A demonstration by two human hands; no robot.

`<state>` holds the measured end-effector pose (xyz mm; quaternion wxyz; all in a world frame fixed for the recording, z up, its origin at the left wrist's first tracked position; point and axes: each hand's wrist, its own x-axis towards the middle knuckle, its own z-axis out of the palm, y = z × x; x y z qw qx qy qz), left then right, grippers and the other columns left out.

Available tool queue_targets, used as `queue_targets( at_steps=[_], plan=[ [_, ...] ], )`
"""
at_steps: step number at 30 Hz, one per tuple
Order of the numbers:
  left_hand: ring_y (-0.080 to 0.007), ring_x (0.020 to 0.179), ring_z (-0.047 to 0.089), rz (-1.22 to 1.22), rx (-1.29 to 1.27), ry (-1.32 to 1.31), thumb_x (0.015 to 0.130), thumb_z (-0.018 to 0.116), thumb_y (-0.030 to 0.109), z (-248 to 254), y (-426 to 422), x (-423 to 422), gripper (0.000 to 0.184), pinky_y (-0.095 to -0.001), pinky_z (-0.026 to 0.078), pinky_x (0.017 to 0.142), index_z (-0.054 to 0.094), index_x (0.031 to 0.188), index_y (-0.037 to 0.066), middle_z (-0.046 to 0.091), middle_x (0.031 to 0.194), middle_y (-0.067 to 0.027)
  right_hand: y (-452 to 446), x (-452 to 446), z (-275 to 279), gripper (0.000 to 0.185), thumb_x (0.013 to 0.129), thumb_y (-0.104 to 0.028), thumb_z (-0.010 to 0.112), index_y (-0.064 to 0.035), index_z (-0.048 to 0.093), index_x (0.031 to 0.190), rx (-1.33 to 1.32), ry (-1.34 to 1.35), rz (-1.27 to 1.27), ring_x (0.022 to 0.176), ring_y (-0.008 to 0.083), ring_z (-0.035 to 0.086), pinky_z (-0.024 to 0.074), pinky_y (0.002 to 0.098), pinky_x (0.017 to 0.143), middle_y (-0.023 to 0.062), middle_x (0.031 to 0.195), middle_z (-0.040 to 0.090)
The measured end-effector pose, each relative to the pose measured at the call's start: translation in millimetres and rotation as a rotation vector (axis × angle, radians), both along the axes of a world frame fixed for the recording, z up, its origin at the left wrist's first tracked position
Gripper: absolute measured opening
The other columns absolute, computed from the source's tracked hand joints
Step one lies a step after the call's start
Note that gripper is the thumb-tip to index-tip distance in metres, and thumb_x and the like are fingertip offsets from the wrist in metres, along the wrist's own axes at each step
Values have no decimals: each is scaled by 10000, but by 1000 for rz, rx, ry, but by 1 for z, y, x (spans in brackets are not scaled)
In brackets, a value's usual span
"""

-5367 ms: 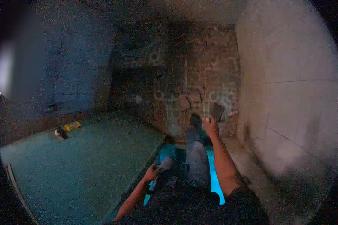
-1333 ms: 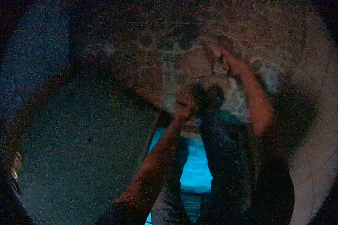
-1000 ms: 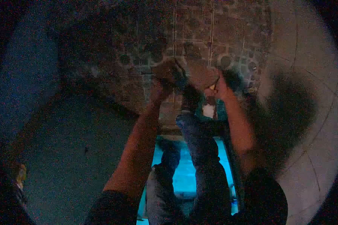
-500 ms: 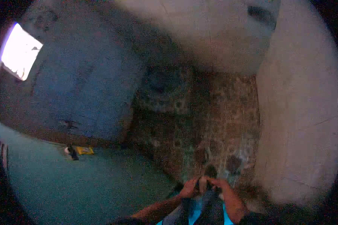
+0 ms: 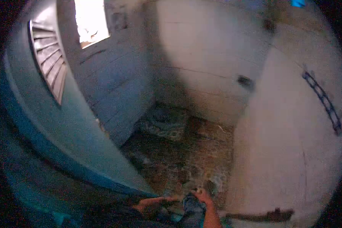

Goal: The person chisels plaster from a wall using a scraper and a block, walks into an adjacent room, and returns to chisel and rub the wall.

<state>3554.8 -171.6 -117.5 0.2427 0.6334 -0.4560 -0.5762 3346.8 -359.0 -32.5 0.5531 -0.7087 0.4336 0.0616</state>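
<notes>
At the bottom of the head view, my left hand [image 5: 157,201] reaches in from the left, its fingers stretched toward the middle. Close beside it my right hand [image 5: 203,196] has its fingers curled in at the top of a dark grey-blue trouser leg [image 5: 193,207]. What the right fingers hold, if anything, is too dark and blurred to make out. Just past the right hand a dark rounded shape [image 5: 209,186] shows near the floor; it may be a shoe.
A patterned, worn floor [image 5: 171,152] runs ahead between a blue-grey wall [image 5: 117,83] and a pale wall [image 5: 269,152]. On the left stands a teal surface [image 5: 76,125] with a slatted opening [image 5: 49,53]. A bright window [image 5: 91,21] is at the upper left. A dark rail [image 5: 323,100] hangs at right.
The view has tilted up and turned left, bringing in the slatted opening and the rail. My hands, close together before, are slightly farther apart. The small yellow packet has left clear view.
</notes>
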Motion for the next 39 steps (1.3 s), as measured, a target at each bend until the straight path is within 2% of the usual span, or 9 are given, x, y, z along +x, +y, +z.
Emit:
queue_targets(
  at_steps=[7, 9, 15, 18, 22, 25, 31, 32, 39],
  plan=[
    [-320, 845, 586, 123, 293, 449, 785, 575, 648, 53, -50, 86, 859, -419, 490, 697, 344, 1332, 28, 564, 1034, -170, 53, 1, 160, 444, 831, -420, 679, -61, 637, 1088, -297, -463, -336, 953, 226, 635, 484, 360, 863, 94, 979, 681],
    [-314, 828, 584, 128, 376, 565, 786, 568, 654, 65, -77, 96, 856, -413, 488, 682, 349, 1327, 29, 563, 1025, -167, 61, -19, 224, 368, 844, -393, 674, -66, 666, 1013, -86, -202, -188, 950, 207, 633, 484, 352, 856, 92, 1000, 676],
    [-296, 776, 578, 86, 589, 771, 789, 546, 671, 87, -127, 82, 847, -397, 481, 638, 363, 1313, 32, 562, 997, -157, 101, -82, 153, 322, 870, -422, 632, -116, 649, 970, -214, -286, -476, 868, 211, 628, 488, 368, 767, 61, 933, 661],
    [-286, 750, 575, 57, 666, 842, 790, 535, 680, 88, -124, 54, 843, -389, 478, 616, 370, 1306, 33, 561, 983, -152, 126, -103, 199, 319, 876, -433, 619, -131, 629, 978, -244, 30, -369, 813, 219, 613, 477, 379, 727, 51, 916, 648],
    [-274, 715, 571, 25, 779, 923, 792, 520, 691, 86, -81, -82, 839, -378, 473, 586, 379, 1296, 35, 561, 964, -145, 183, -267, 146, 359, 874, -480, 595, -127, 633, 925, -404, -297, -532, 771, 260, 609, 466, 390, 657, 72, 866, 646],
    [-264, 689, 568, -69, 871, 1011, 794, 509, 700, 70, -65, -188, 836, -370, 470, 564, 386, 1289, 37, 560, 950, -141, 215, -351, 156, 330, 841, -401, 656, -106, 654, 990, -526, -24, -407, 857, 208, 627, 481, 392, 736, 54, 925, 673],
    [-246, 638, 562, -476, 1222, 1299, 797, 487, 717, 87, -52, -450, 833, -354, 463, 520, 400, 1274, 40, 559, 922, -131, 369, -556, 141, 372, 852, -446, 649, -81, 675, 922, -142, -199, -1371, 578, 120, 581, 463, 284, 480, 44, 744, 640],
    [-150, 497, 419, -486, 1001, 946, 815, 372, 757, 125, -48, -492, 805, -273, 320, 402, 452, 1184, 46, 511, 810, -83, 393, -579, 137, 374, 846, -444, 656, -72, 672, 887, -200, -324, -1609, 510, 105, 548, 433, 260, 424, 33, 676, 609],
    [-179, 605, 491, -660, 1278, 980, 828, 503, 644, 175, -35, -689, 745, -285, 401, 495, 455, 1247, 30, 565, 919, -116, 480, -741, 189, 272, 841, -312, 697, -51, 654, 778, -251, -110, -1963, 496, 97, 518, 450, 286, 437, 6, 601, 545]
  ],
)
